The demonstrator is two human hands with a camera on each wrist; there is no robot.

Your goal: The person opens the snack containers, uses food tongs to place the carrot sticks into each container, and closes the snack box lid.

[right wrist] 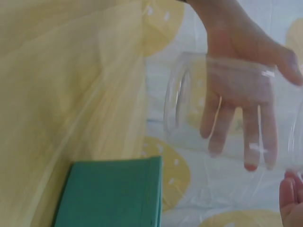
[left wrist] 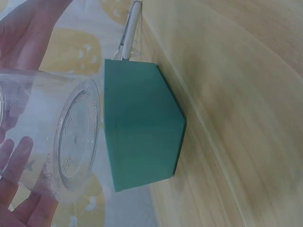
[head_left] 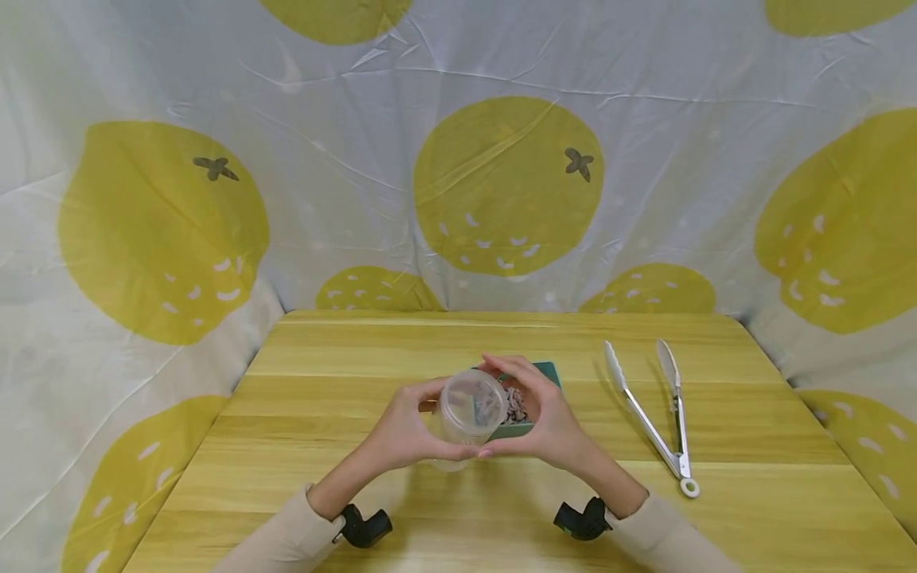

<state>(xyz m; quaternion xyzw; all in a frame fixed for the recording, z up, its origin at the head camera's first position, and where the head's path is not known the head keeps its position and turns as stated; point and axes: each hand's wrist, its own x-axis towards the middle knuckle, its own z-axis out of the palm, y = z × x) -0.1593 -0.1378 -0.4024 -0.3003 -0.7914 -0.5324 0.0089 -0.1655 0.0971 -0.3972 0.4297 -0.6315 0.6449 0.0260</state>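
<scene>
- Clear jar (head_left: 467,414) held up just left of green box (head_left: 552,374), blocking part of it
- Left hand (head_left: 403,430) curled round jar; right hand (head_left: 555,422) arched, thumb and fingertips pinching its rim
- Greyish shreds (head_left: 514,407) inside box
- Metal tongs (head_left: 650,430) right of box, spread

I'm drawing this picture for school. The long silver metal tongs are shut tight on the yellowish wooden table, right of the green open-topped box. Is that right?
One bit is wrong: the long silver metal tongs aren't shut; the head view shows them spread wide open. They do lie on the yellowish wooden table, right of the green open-topped box.
</scene>
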